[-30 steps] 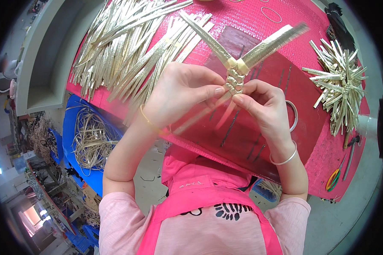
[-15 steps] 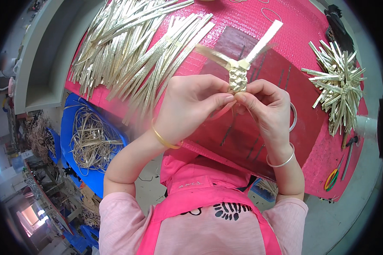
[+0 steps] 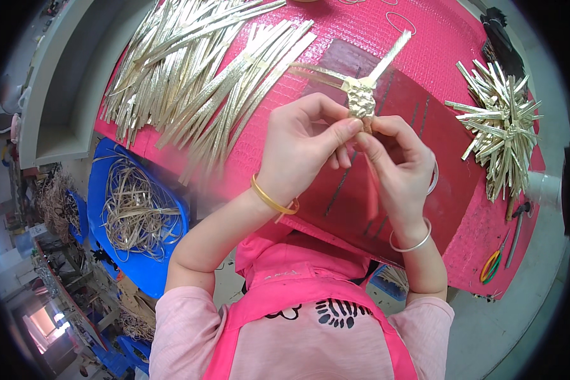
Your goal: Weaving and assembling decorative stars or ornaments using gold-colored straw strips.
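Between my two hands a short gold braided piece (image 3: 361,101) stands up, with loose flat strips spreading from its far end to the left and upper right. My left hand (image 3: 310,139) pinches its near end between thumb and fingers. From the other side my right hand (image 3: 396,152) grips the same end, its fingertips close to the left ones. A reddish strip end hangs below the fingers, blurred. Both hands are held above a dark red mat (image 3: 418,190). The exact hold of the inner fingers is hidden.
Many gold strips (image 3: 190,76) lie in a pile at the far left of the pink table (image 3: 437,38). A bundle of gold pieces (image 3: 500,133) sits at the right, near scissors (image 3: 491,266). A blue bin (image 3: 101,209) with tangled strips stands at left.
My left hand has shifted to the right and its wrist has turned. The braided piece has moved slightly right and tilted, and my fingers now sit closer together at its near end.
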Motion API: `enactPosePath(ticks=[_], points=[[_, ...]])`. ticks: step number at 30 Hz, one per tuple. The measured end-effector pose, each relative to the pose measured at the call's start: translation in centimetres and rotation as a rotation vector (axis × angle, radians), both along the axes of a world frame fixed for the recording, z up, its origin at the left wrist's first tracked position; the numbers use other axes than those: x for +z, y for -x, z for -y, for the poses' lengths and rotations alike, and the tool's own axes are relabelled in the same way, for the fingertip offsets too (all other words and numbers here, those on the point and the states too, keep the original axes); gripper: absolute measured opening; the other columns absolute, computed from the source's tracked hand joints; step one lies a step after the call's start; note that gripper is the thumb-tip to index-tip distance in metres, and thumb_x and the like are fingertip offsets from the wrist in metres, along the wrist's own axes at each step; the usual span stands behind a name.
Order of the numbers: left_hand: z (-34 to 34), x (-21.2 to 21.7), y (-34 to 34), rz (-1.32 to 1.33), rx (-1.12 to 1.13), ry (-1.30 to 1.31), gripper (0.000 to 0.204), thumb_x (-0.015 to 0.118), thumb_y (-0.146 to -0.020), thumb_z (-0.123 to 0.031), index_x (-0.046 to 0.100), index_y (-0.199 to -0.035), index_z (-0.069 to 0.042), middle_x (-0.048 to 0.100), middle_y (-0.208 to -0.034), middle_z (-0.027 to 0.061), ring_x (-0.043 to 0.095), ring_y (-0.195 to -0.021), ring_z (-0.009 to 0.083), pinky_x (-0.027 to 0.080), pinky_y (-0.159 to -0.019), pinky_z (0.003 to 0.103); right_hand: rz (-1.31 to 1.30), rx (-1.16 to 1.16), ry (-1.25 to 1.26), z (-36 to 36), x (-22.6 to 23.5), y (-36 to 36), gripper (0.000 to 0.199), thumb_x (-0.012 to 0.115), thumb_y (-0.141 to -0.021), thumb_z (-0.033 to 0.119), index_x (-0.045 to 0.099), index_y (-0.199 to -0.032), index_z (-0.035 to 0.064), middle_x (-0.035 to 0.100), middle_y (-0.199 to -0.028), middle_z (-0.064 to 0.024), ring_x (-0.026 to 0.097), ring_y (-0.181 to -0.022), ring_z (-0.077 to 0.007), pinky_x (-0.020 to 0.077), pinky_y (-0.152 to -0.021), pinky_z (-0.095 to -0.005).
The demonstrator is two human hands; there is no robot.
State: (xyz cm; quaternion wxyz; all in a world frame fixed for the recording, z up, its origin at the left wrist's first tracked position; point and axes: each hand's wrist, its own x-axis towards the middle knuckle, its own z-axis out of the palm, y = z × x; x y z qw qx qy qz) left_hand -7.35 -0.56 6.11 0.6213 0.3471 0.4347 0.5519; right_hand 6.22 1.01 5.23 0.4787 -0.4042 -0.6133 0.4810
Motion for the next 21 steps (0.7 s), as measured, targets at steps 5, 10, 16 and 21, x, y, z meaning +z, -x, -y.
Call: enactPosePath(ticks=[5, 10, 16, 21], points=[[-0.5, 0.6, 0.5, -0.086, -0.159, 0.062, 0.018, 0.055, -0.077, -0.009, 0.051, -0.085, 0.006, 0.056, -0.07, 0.0088, 0.054, -0.054, 0.0103, 0.043, -0.044, 0.019, -0.265, 0.166, 0.426, -0.8, -0.1, -1.4, 0.014, 0.057, -0.074, 0.002, 0.056, -0.086, -0.0051, 0.059, -0.077, -0.0072, 0.054, -0.065, -0.0079, 0.0444, -0.058, -0.0188], [-0.7, 0.0, 1.6, -0.153, -0.372, 0.168, 0.019, 0.053, -0.078, -0.008, 0.054, -0.087, 0.008, 0.057, -0.068, 0.0093, 0.054, -0.049, 0.0102, 0.042, -0.043, 0.019, -0.14, 0.181, 0.447, -0.6, 0.4, -1.5, 0.015, 0.057, -0.075, 0.004, 0.056, -0.087, -0.0051, 0.059, -0.076, -0.0065, 0.055, -0.065, -0.0082, 0.0447, -0.058, -0.019], [0.4, -0.4, 1.3, -0.415, -0.256, 0.125, 0.013, 0.056, -0.075, -0.008, 0.059, -0.081, 0.004, 0.058, -0.064, 0.0055, 0.05, -0.047, 0.0065, 0.039, -0.042, 0.017, -0.063, 0.231, 0.394, -0.7, -1.0, -1.8, 0.016, 0.056, -0.076, 0.006, 0.055, -0.087, -0.0052, 0.058, -0.079, -0.0065, 0.054, -0.069, -0.0084, 0.0432, -0.063, -0.0193], [1.0, -1.2, 0.6, -0.662, -0.316, -0.135, 0.011, 0.056, -0.074, -0.007, 0.059, -0.078, 0.003, 0.057, -0.062, 0.0046, 0.048, -0.044, 0.0062, 0.038, -0.04, 0.017, -0.185, 0.375, 0.494, -2.2, -2.0, -1.2, 0.018, 0.055, -0.077, 0.008, 0.057, -0.091, -0.0022, 0.054, -0.077, -0.0024, 0.051, -0.071, -0.0081, 0.0409, -0.063, -0.0211]])
